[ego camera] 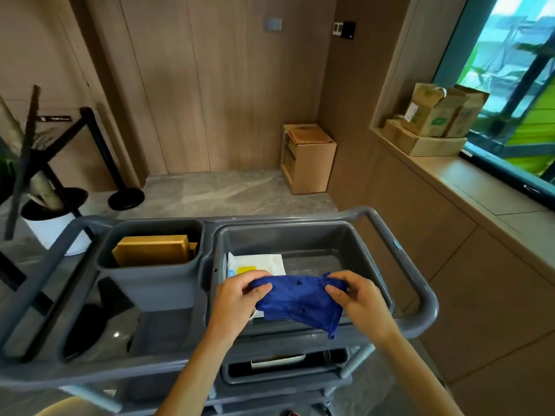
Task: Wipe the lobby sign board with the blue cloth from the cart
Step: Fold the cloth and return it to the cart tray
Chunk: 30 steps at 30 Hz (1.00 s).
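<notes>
A blue cloth hangs stretched between both hands over the right tray of the grey cart. My left hand pinches its left corner and my right hand pinches its right corner. The cloth sags below my fingers, one tip drooping over the tray's near rim. A black sign stand leans at the far left, partly cut off by the frame edge.
A white packet lies in the tray under the cloth. A grey bin with tan boards stands left on the cart. Black stanchions, a cardboard box on the floor, and paper bags on the right ledge.
</notes>
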{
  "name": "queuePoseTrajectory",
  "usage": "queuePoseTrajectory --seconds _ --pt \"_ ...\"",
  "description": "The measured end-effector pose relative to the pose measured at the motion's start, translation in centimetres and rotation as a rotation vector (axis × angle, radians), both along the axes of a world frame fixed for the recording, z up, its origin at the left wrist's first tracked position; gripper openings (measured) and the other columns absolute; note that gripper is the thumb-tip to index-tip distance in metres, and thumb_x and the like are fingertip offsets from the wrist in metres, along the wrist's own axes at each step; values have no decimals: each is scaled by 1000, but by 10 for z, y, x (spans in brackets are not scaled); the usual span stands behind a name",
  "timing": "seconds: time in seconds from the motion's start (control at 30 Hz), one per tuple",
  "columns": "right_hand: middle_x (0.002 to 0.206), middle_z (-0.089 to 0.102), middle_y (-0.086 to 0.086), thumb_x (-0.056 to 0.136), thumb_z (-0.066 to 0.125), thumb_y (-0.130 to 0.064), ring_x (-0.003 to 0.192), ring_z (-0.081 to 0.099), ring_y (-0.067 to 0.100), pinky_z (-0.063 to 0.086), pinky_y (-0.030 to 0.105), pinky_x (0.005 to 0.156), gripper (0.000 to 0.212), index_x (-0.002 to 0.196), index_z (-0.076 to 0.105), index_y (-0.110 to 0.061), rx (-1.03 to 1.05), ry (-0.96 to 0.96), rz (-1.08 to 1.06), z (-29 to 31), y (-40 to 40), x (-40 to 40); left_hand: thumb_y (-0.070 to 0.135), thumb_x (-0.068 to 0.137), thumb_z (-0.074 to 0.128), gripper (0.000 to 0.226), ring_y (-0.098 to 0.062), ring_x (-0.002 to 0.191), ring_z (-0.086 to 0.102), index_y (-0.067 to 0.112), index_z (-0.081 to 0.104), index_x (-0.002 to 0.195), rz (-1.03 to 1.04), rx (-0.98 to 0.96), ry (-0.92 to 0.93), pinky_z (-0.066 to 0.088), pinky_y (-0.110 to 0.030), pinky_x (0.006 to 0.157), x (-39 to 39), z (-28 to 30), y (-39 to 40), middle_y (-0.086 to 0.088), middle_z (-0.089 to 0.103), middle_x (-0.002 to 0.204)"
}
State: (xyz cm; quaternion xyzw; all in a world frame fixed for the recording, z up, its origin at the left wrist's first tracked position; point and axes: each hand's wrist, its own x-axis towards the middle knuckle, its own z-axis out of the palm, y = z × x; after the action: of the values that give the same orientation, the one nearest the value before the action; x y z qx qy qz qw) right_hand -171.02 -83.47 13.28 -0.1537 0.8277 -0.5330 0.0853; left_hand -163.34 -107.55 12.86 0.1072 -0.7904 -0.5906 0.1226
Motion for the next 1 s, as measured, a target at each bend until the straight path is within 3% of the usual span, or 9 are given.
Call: queuePoseTrajectory --seconds 0.1,0.23,0.47,0.57,0.77,0.87,1.0 --pt "99 75 -1 95 65 -9 93 72 13 61 31 78 16 106 71 -19 1 -53 20 -13 8 -38 -2 89 68 43 1 93 68 41 70 89 26 50 -24 52 -12 77 -37 -7 12 21 75 92" --pt "108 73 -3 95 66 -9 100 70 14 63 36 82 21 112 69 -21 3 -102 36 -29 23 -85 -3 90 66 31 -15 99 70 26 74 98 40 149 -104 56 -27 83 -82 -25 28 2 76 102" --pt "136 55 -4 95 64 -8 116 65 20 62 46 86 40 127 58 -32 -80 -280 92 -59 35 -143 -9 89 63 42 -10 102 68 29 73 105 83 268 -176 56 -24 79 -135 -58 49 15 73 108" --pt "143 48 -8 92 66 -7 124 60 20 62 46 87 51 129 56 -40 -141 -381 108 -77 31 -161 -11 87 64 50 -13 106 68 34 72 108 70 320 -211 57 -24 77 -155 -73 48 12 71 117" --pt "147 40 -11 93 63 -2 132 53 22 61 48 89 66 132 50 -53 -149 -548 64 -115 20 -194 -10 88 64 67 -13 108 69 49 65 120 24 434 -394 61 -29 74 -199 -112 36 10 64 130" --pt "145 41 -14 94 61 0 130 54 19 62 40 86 70 130 49 -59 -126 -556 51 -133 15 -214 -12 88 63 75 -17 111 68 48 56 132 3 469 -486 62 -38 82 -220 -131 32 8 62 132" --pt "147 43 -10 94 60 2 132 53 19 60 45 92 73 135 47 -56 -59 -552 23 -161 9 -241 -13 90 60 75 -15 108 67 45 50 137 -32 511 -564 62 -41 81 -250 -157 31 9 60 131"
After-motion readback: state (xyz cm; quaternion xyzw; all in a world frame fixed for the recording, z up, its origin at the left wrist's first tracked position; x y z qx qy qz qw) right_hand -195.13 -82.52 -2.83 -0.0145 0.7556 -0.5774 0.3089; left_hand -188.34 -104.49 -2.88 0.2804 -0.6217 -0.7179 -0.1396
